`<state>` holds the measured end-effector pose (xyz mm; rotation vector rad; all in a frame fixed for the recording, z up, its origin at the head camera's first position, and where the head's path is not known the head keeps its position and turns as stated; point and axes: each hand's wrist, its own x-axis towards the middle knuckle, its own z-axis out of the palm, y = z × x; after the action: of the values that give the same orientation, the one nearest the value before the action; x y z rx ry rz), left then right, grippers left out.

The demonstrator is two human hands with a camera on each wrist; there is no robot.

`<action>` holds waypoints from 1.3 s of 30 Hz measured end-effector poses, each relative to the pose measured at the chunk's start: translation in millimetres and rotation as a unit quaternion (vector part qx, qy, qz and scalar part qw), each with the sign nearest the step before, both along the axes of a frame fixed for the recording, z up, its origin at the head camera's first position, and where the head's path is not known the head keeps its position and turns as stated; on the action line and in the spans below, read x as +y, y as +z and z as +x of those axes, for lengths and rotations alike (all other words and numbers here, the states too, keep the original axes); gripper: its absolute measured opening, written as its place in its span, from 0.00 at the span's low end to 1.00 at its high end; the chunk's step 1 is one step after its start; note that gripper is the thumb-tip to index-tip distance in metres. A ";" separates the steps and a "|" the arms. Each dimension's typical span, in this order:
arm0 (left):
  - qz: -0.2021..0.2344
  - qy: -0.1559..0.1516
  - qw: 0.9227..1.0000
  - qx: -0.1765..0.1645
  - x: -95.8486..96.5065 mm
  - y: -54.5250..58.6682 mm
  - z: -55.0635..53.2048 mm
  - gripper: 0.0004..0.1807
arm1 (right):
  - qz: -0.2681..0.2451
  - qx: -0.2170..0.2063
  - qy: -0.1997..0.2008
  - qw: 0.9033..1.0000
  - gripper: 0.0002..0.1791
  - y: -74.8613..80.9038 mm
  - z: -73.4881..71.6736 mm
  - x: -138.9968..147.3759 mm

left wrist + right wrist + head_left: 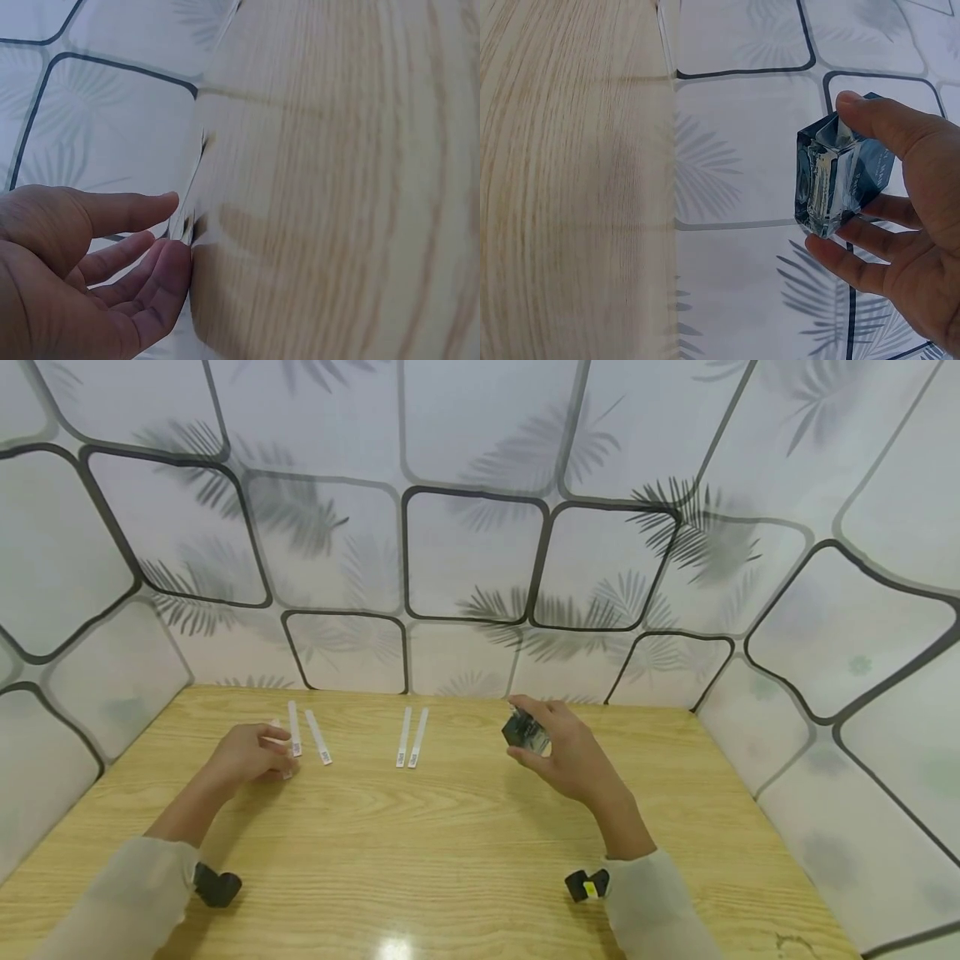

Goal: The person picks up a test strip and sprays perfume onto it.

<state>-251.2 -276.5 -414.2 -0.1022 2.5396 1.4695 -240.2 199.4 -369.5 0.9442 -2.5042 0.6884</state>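
Observation:
My right hand [566,752] grips a small dark-blue glass perfume bottle [527,732] between thumb and fingers, held up off the table. In the right wrist view the bottle [838,172] is tilted, its clear thick glass base facing the camera. At the left, my left hand [251,753] is low over a white paper strip [287,774], partly hidden beneath it. The left wrist view shows a gap between thumb and fingers, the fingertips touching the tabletop by the strip. Two more white strips [318,737] lie just right of that hand.
Two further white paper strips [403,737] with small printed labels lie side by side mid-table. The light wooden table [420,852] meets patterned walls [472,556] at the back and both sides.

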 end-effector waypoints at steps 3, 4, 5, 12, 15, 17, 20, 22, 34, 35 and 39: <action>-0.017 -0.003 1.000 -0.001 -2.4 -0.9 -0.5 0.38 | 0.000 0.004 0.002 1.000 0.39 -0.4 -0.3 -0.1; -0.024 -0.005 1.000 0.000 -3.3 -1.1 -0.7 0.39 | -0.001 0.005 0.003 1.000 0.39 -0.4 -0.2 -0.1; -0.033 -0.008 0.999 0.001 -4.0 -1.0 -0.7 0.39 | -0.001 0.007 0.004 1.000 0.40 -0.4 -0.1 -0.1; -0.067 -0.024 0.997 0.003 -5.6 -0.2 -2.0 0.42 | -0.002 0.012 0.005 1.000 0.40 -0.9 -0.7 0.2; -0.085 -0.030 0.996 0.011 -6.6 0.8 -2.2 0.42 | -0.002 0.013 0.005 1.000 0.40 -0.7 -0.4 0.2; -0.100 -0.034 0.994 0.018 -7.8 1.6 -1.5 0.42 | -0.002 0.012 0.005 1.000 0.40 -0.5 -0.3 0.3; -0.124 -0.043 0.991 0.026 -11.4 3.0 0.1 0.42 | -0.002 0.009 0.004 1.000 0.40 0.2 0.1 0.3; -0.136 -0.047 0.989 0.029 -15.1 3.7 1.3 0.42 | -0.002 0.005 0.003 1.000 0.40 0.7 0.2 0.2; -0.177 -0.070 0.981 0.042 -42.3 7.9 9.1 0.41 | 0.001 -0.005 0.003 1.000 0.40 1.2 0.3 -1.0; -0.177 -0.068 0.981 0.042 -43.5 7.9 9.2 0.41 | 0.001 -0.006 0.003 1.000 0.40 1.1 0.1 -1.1; -0.174 -0.058 0.982 0.042 -46.4 6.2 9.3 0.40 | 0.001 -0.008 0.006 1.000 0.40 1.6 0.4 -1.7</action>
<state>-241.9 -322.8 -408.0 0.0584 2.7936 0.9967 -239.8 197.8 -367.9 0.9584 -2.5148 0.6994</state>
